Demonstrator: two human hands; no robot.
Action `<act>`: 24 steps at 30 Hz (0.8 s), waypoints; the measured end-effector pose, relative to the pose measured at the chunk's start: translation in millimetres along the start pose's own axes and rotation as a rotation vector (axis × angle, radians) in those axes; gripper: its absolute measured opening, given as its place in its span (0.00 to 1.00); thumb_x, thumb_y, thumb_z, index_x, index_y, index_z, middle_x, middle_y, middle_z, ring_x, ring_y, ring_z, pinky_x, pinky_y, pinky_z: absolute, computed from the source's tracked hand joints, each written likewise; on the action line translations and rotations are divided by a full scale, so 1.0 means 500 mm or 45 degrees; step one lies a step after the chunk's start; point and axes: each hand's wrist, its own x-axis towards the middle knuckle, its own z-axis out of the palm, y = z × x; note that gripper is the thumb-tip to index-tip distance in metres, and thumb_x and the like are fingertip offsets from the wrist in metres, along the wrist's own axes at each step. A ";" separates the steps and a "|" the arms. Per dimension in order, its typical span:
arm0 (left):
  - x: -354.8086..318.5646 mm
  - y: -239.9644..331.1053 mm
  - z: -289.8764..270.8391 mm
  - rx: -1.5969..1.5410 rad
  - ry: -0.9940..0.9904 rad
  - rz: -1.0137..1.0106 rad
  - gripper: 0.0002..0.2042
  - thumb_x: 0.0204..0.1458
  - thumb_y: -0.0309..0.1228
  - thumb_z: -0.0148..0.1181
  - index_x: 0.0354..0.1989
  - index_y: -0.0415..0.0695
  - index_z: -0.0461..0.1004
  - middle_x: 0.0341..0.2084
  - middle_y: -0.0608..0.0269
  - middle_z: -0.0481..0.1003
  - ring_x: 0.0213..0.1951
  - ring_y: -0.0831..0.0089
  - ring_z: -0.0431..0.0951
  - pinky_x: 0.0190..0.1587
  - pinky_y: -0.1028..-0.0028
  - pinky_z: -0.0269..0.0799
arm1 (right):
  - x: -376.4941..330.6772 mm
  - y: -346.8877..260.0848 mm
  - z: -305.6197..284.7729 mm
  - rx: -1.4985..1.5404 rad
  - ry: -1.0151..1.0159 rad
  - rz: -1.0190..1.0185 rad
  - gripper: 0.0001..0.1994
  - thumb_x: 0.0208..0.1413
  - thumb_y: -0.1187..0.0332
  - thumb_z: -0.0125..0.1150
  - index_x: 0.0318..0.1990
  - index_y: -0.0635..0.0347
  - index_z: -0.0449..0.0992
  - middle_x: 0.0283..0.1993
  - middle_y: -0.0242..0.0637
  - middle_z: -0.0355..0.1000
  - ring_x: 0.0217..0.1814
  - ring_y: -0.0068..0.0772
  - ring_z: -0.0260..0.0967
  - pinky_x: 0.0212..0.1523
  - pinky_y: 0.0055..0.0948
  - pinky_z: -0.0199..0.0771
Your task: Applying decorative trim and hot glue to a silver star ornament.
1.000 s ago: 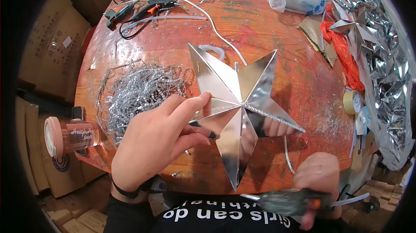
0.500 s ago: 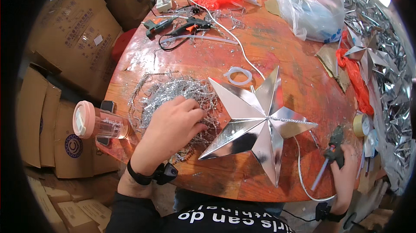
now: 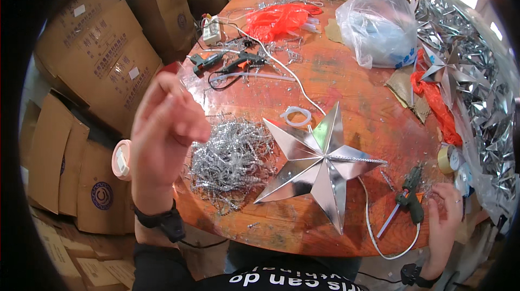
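Note:
A shiny silver five-pointed star (image 3: 323,162) lies on the wooden table, with a beaded silver strand along its right-hand point. To its left is a tangled heap of silver beaded garland (image 3: 233,158). Above the heap's left side, my left hand (image 3: 165,128) is raised with fingers curled together in a pinch; whatever they hold, if anything, is too small to make out. My right hand (image 3: 445,210) rests at the table's right edge, fingers apart and nothing in them. Just left of it lies a dark green glue gun (image 3: 411,196) with a clear glue stick in its back.
Two more glue guns (image 3: 244,62) lie at the far left by a white power strip (image 3: 212,31). A red plastic bag (image 3: 279,20) and a clear bag (image 3: 376,31) stand farther back. More silver stars (image 3: 452,72) crowd the right side. A pink-lidded cup (image 3: 121,160) stands behind my left hand.
My left hand has lifted out of the garland heap, up and to the left. My right hand has let go of the glue gun and moved slightly right. The view has tilted up.

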 end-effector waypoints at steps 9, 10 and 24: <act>0.068 0.097 0.211 1.237 -0.585 0.408 0.04 0.57 0.23 0.61 0.39 0.43 0.74 0.28 0.74 0.72 0.24 0.90 0.65 0.26 0.86 0.57 | 0.124 -0.216 -0.040 0.504 0.029 -0.743 0.32 0.57 0.50 0.65 0.59 0.68 0.68 0.56 0.49 0.70 0.58 0.44 0.68 0.60 0.39 0.65; 0.060 0.096 0.237 1.305 -0.709 0.395 0.06 0.54 0.23 0.64 0.40 0.43 0.75 0.27 0.73 0.74 0.25 0.89 0.69 0.27 0.86 0.59 | 0.132 -0.239 -0.033 0.695 -0.093 -0.703 0.36 0.58 0.47 0.64 0.63 0.68 0.63 0.59 0.48 0.68 0.60 0.42 0.67 0.62 0.39 0.64; -0.037 -0.063 0.235 -0.026 -0.509 -0.286 0.20 0.65 0.21 0.51 0.65 0.38 0.64 0.42 0.59 0.78 0.48 0.72 0.80 0.52 0.72 0.77 | 0.053 -0.288 0.130 1.785 -0.903 -0.136 0.39 0.61 0.63 0.66 0.73 0.65 0.48 0.70 0.45 0.57 0.62 0.27 0.61 0.61 0.30 0.65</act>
